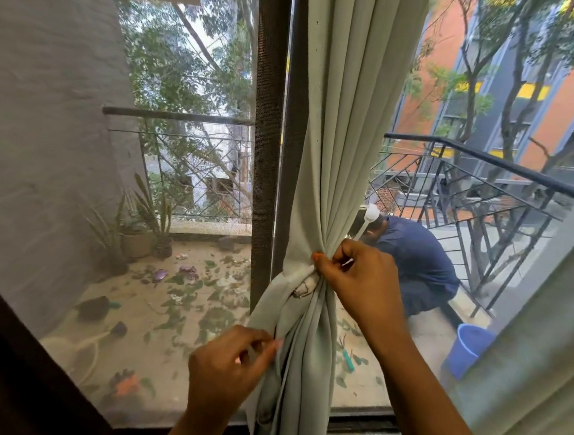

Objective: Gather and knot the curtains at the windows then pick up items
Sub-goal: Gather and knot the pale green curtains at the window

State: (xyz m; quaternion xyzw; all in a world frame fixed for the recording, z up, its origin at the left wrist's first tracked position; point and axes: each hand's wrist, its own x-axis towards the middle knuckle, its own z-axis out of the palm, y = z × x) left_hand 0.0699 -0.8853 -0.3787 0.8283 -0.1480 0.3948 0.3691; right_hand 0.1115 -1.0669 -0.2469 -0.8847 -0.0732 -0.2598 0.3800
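A pale green curtain hangs in front of the window frame, gathered tight at its middle by a white tie band. The band's free end with a round white knob sticks up to the right. My right hand pinches the band at the gathered waist. Lower down, my left hand pinches the curtain's left edge fold. A second pale curtain hangs at the far right.
A dark brown curtain covers the lower left corner. Behind the mesh screen lies a balcony with potted plants, scattered leaves, a blue bucket, a black railing and a crouching person in blue.
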